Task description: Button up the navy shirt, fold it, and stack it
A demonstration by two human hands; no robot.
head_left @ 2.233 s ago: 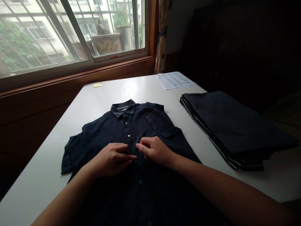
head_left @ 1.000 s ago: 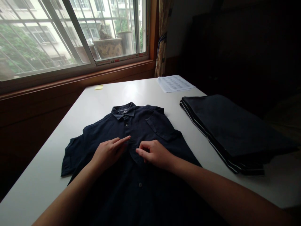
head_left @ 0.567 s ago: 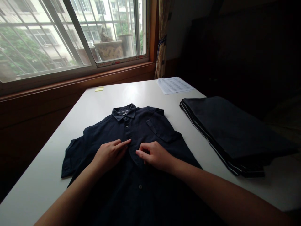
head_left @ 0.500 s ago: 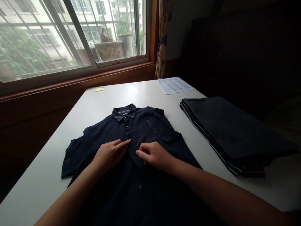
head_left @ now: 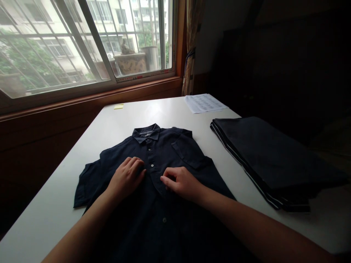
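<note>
The left forearm (head_left: 79, 224) angles up from the lower left onto the shirt (head_left: 157, 201); the right forearm (head_left: 246, 217) reaches in from the shirt's right side. The shirt is dark navy and short-sleeved, lying front up on the table (head_left: 60, 190), with the collar (head_left: 146, 134) at its far end, pale buttons (head_left: 152, 165) down its front and a chest pocket (head_left: 186, 155) at right. Left hand (head_left: 127, 176): palm down on the shirt, fingers bent side by side, thumb slightly apart. Right hand (head_left: 182, 182): at the shirt front, thumb and forefinger curled toward each other; cannot tell whether cloth is pinched. Folded dark garments (head_left: 268, 153): right of the shirt
</note>
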